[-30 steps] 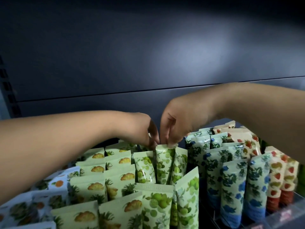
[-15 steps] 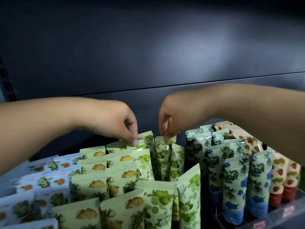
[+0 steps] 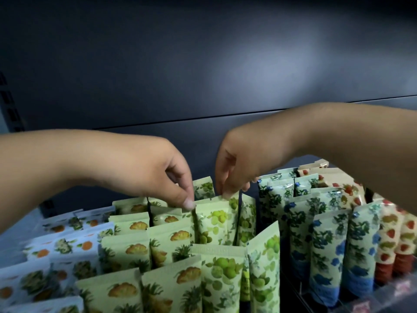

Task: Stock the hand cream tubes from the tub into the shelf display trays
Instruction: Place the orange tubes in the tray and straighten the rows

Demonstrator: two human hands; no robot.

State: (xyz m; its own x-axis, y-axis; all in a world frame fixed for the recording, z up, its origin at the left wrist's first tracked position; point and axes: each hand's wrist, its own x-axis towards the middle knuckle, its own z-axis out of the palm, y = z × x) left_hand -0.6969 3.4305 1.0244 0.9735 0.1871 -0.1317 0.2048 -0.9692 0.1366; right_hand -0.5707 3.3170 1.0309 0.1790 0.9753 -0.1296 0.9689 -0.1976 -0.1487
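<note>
Both hands at back of green row. Left hand [image 3: 158, 175] and right hand [image 3: 234, 170] each pinch crimped top edge of pale green grape-print hand cream tube [image 3: 212, 220], upright in tray. Risk: packed neighbours tip if it's forced down; pineapple-print tubes [image 3: 135, 224] lean alongside.

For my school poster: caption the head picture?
Two hands pinch a green grape-print hand cream tube among display rows.
</note>
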